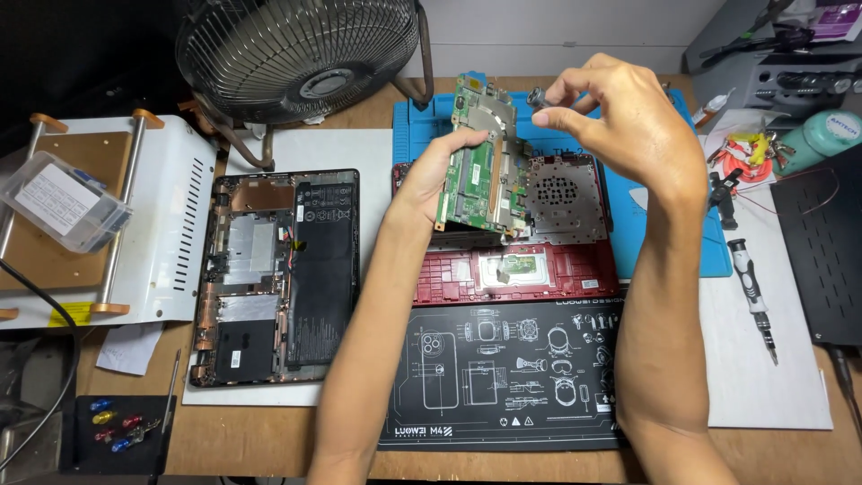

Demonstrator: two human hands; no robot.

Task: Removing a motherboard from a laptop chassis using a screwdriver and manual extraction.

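In the head view, your left hand [444,162] grips the green laptop motherboard [480,162] by its left edge, fingers clamped on it, holding it tilted up above the red laptop base [516,274] in the centre of the frame. Your right hand [620,112] is raised just right of the board's top, thumb and fingers pinched together on a small dark cylindrical part [539,95]; what it is you cannot tell. A round-grilled cooling fan [564,196] sits beside the board's lower right. Left of centre lies an opened black laptop chassis [278,274] on a white mat. At lower centre a black printed mat [503,373] covers the worktop [242,440]. A screwdriver [752,296] lies at right, a desk fan [301,54] at upper left
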